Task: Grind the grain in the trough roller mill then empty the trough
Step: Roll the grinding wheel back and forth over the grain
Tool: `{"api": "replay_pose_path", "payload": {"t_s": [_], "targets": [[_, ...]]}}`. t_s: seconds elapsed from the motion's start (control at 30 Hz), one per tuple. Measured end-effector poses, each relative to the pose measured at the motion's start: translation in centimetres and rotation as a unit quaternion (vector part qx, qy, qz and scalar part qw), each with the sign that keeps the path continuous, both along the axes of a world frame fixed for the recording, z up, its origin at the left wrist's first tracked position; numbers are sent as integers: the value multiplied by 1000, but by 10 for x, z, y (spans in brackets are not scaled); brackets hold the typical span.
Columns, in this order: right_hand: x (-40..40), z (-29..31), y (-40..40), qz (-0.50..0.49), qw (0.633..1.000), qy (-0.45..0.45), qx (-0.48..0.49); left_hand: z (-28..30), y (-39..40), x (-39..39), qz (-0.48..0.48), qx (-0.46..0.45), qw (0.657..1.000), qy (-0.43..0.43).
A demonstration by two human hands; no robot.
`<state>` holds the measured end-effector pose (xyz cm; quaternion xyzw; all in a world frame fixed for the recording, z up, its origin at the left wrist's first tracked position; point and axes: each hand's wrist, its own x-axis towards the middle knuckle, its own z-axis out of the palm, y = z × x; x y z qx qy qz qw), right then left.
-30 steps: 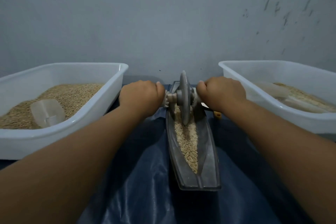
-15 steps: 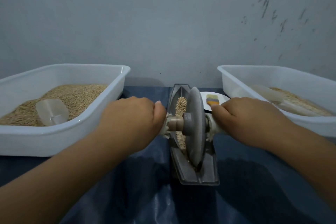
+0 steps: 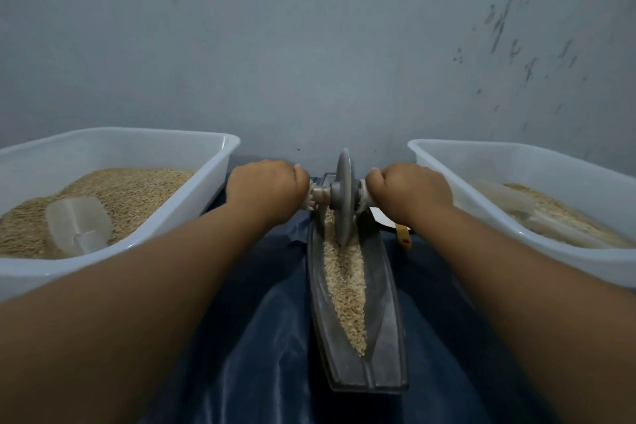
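Both hands were clamped on the axle of the grey metal disc roller [image 3: 345, 196], the left hand [image 3: 266, 191] at 9 o'clock of the disc and the right hand [image 3: 411, 191] at 3 o'clock, fingers curled over the handle ends. Gripping on both sides appeared intended to keep the disc upright in the groove under even downward load. The roller stood at the 12 o'clock end of the long grey boat-shaped metal trough [image 3: 385, 320], which lay on a dark blue glossy sheet [image 3: 261, 337]. Pale crushed grain [image 3: 344, 289] filled the groove from the disc toward 6 o'clock. A white plastic tub of grain [image 3: 220, 162] with a translucent scoop [image 3: 77, 224] sat at 9 o'clock; a second white plastic tub [image 3: 568, 256] at 3 o'clock. Judged: grinding was under way, emptying not begun
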<state>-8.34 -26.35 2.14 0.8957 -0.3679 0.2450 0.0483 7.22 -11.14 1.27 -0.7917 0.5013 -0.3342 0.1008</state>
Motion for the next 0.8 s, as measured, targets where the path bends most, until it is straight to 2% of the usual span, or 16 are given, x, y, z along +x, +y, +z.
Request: {"api": "replay_pose_path", "payload": {"t_s": [0.1, 0.27, 0.37, 0.53, 0.7, 0.8], "targets": [[-5, 3, 5, 10, 999, 33, 29, 4, 5, -3, -11, 21, 1000, -2], [-47, 0, 31, 79, 976, 201, -33, -2, 38, -30, -55, 48, 997, -10], [-71, 2, 51, 112, 963, 238, -51, 1, 63, -48, -81, 61, 995, -8], [-85, 9, 66, 107, 977, 184, 23, -2, 82, -57, -89, 57, 994, -3], [-50, 0, 48, 56, 995, 86, -1, -11, 52, -36, -13, 45, 998, -32], [-25, -3, 28, 26, 999, -10, -22, -8, 28, -25, 19, -2, 1000, 20]]}}
